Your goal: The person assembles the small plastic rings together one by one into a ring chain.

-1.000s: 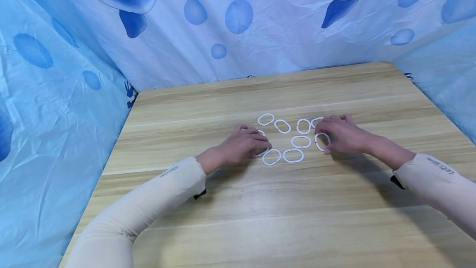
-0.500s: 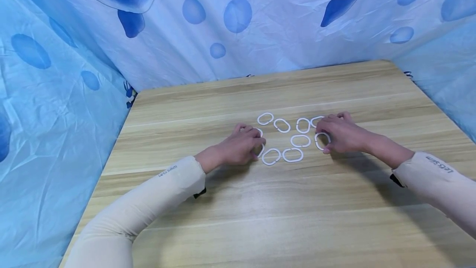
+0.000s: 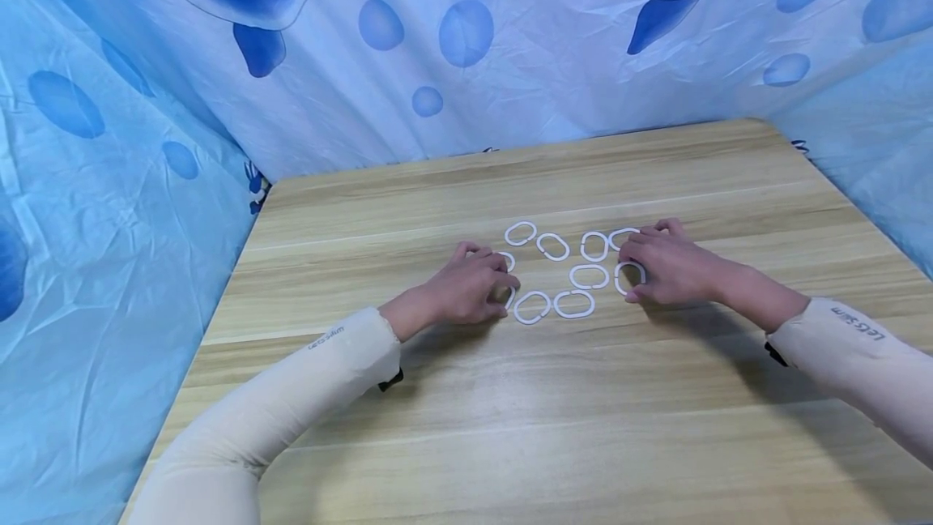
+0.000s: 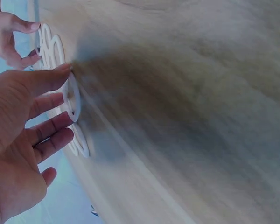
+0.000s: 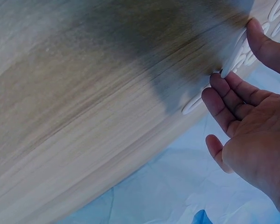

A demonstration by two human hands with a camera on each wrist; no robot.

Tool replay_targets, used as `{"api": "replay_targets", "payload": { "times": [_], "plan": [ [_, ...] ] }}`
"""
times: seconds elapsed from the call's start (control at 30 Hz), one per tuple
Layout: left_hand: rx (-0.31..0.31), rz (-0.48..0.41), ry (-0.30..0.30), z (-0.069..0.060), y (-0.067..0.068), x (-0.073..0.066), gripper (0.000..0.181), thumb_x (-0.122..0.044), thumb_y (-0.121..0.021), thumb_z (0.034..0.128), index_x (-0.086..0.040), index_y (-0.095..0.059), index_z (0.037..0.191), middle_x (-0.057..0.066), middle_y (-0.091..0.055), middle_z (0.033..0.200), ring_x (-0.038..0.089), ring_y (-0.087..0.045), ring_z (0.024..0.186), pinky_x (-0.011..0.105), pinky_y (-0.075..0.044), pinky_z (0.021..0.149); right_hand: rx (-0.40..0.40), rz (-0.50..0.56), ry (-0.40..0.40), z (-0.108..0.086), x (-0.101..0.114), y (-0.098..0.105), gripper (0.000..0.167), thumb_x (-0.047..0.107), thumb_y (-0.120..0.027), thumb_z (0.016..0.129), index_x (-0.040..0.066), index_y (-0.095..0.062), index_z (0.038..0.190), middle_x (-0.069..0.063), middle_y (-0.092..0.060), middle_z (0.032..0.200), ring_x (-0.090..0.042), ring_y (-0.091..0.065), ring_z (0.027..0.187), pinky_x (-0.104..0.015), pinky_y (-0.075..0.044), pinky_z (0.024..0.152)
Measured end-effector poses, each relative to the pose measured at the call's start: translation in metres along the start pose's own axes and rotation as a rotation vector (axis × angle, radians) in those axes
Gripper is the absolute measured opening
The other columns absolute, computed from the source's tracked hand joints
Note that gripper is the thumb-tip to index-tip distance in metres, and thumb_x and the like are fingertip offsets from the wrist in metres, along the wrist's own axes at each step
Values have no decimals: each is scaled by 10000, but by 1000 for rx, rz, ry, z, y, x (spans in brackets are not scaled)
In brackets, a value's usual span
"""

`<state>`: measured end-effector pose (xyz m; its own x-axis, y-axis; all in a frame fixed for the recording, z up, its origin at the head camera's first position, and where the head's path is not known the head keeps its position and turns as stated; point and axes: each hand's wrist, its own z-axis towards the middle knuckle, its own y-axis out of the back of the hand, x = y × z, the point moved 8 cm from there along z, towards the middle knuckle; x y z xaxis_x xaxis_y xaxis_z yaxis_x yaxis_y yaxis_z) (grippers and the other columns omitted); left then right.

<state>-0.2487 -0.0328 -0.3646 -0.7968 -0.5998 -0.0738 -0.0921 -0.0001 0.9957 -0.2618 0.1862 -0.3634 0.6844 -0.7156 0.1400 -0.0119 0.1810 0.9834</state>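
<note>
Several white oval links, each with a small gap, lie on the wooden table in the head view. My left hand (image 3: 470,286) holds a link (image 4: 78,100) at the left of the group, its thumb at one end and fingertips at the other. Part of another link (image 3: 513,261) shows beyond those fingers. On the right side, my right hand (image 3: 666,266) pinches a link (image 5: 231,60) between thumb and fingertips. A further link (image 3: 611,240) is partly hidden behind this hand. Both held links are at the tabletop.
Between the hands lie more links, among them a front link (image 3: 574,317), a middle link (image 3: 589,266) and a back link (image 3: 521,223). The wooden table (image 3: 510,428) meets a blue sea-patterned curtain (image 3: 510,104) at its far edge.
My left hand has drawn its link slightly left, away from the front link beside it. The link in my right hand has shifted a little to the left and turned slightly.
</note>
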Motion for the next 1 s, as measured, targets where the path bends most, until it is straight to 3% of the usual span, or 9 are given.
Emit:
{"api": "replay_targets", "payload": {
  "times": [0.27,0.5,0.73,1.0],
  "plan": [
    [-56,50,-55,-4,0,-4,361,-349,-758,817,-216,-704,1148,-40,-591,1031,175,-517,1043,473,-270,1029,26,6,-25,1,0,1,391,275,-858,653,83,-641,916,-35,-612,911,-235,-567,916,-549,-271,907],
    [-80,123,-103,-6,1,-11,323,-342,-761,795,-199,-690,1076,-24,-583,1021,197,-521,1012,484,-296,995,23,4,-23,1,0,0,392,277,-864,645,87,-638,904,-20,-597,878,-222,-559,881,-552,-277,903],
    [-60,103,-79,-7,-1,-11,322,-260,-752,805,-193,-671,1109,-17,-554,1001,193,-500,1011,474,-274,1020,20,5,-26,1,-1,0,398,278,-871,637,91,-639,900,-15,-602,880,-219,-563,876,-547,-282,893],
    [-11,80,-52,-8,2,-11,358,-290,-743,831,-179,-661,1160,13,-554,999,222,-497,1017,448,-259,1041,15,-4,-17,2,-1,0,400,283,-866,642,85,-643,908,-11,-596,871,-222,-559,868,-550,-284,897]
  ]
}}
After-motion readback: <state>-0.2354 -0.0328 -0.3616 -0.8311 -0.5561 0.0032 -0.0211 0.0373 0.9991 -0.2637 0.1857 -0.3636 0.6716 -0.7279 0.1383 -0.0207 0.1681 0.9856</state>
